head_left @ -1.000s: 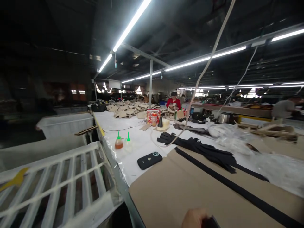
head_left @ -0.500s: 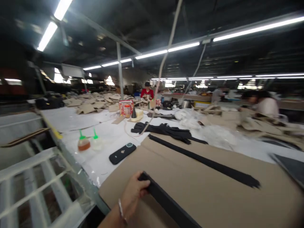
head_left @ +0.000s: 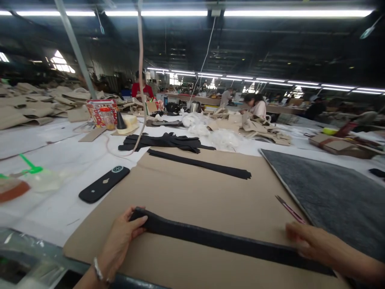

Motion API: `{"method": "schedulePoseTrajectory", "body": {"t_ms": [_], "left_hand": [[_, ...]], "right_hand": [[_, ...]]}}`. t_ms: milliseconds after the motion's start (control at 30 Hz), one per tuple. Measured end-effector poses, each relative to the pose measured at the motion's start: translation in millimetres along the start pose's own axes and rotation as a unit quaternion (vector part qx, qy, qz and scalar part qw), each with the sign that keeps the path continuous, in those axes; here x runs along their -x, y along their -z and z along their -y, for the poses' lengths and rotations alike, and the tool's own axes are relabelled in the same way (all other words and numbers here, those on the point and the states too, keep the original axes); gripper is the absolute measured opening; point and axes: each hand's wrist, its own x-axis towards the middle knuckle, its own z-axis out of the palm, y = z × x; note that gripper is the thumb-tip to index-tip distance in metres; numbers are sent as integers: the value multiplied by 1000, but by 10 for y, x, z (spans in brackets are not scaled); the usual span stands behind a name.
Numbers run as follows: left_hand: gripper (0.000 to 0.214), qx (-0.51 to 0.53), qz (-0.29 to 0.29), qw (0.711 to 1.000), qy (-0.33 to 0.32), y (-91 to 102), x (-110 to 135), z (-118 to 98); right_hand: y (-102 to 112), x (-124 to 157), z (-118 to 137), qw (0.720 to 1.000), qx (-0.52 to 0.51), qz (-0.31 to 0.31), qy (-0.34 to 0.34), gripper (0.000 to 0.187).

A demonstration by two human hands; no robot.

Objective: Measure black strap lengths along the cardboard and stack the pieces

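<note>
A long black strap [head_left: 216, 240] lies across the near part of a brown cardboard sheet [head_left: 192, 192]. My left hand [head_left: 122, 237] pinches the strap's left end, thumb on top. My right hand [head_left: 303, 241] rests on the strap's right end, fingers pressed down on it and somewhat blurred. A second black strap [head_left: 198, 162] lies farther back on the same cardboard, touched by neither hand.
A black phone [head_left: 104, 184] lies left of the cardboard, beside green-capped glue bottles [head_left: 33, 176]. A red-handled tool [head_left: 290, 209] and a grey felt mat [head_left: 331, 192] are at right. Black fabric [head_left: 162, 141] is piled behind. A cord [head_left: 140, 72] hangs down. Other people work at far tables.
The view swung right and down. My left hand stayed on the strap's left end, and my right hand came into view on its right end; the strap now lies stretched across the cardboard.
</note>
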Motion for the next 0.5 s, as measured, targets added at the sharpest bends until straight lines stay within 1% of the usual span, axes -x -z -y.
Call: {"method": "schedulePoseTrajectory", "body": {"t_ms": [33,67,100,133,167,233,300,367,433,500], "left_hand": [[44,-7,-4,1000,-3,15,0,-6],[45,-15,-5,1000,-5,30,0,-10],[47,-23,-5,1000,-7,44,0,-12],[49,-32,-3,999,-10,57,-1,-9],[50,-41,-2,999,-13,69,-2,-4],[52,-62,-1,998,-24,96,-9,13],[53,-89,-6,995,-42,131,-28,33],[52,-120,-11,990,-67,176,-62,52],[51,-154,-16,983,-96,231,-109,69],[50,-188,-25,973,-128,293,-155,84]], "right_hand": [[88,-129,92,999,0,30,23,18],[183,-256,254,998,-5,45,31,18],[274,-374,485,998,-34,46,34,20],[353,-480,777,993,-91,55,47,24],[413,-574,1113,982,-164,75,62,27],[453,-730,1843,946,-279,110,121,28],[386,-864,2522,921,-324,119,183,34],[242,-992,3050,912,-319,125,227,37],[69,-1103,3403,914,-299,144,233,36],[-90,-1179,3605,920,-282,156,221,28]]}}
